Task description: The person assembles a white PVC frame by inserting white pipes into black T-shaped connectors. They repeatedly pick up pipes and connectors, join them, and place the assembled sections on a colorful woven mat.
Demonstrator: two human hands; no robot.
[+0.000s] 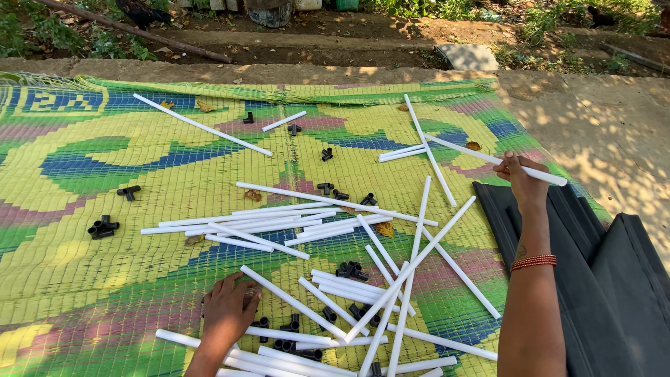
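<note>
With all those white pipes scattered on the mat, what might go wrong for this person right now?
The long pipe gripped in the right hand sticks out far and could knock the other pipes. The left hand presses down among loose pipes, which might roll. Small black connectors could get lost under them.

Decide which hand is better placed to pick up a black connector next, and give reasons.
Left, probably. The left hand rests open on the mat beside black connectors; the right hand already grips a white pipe farther away.

Woven mat (105,181) strewn with white pipes (279,220), black connectors (103,227)
</note>
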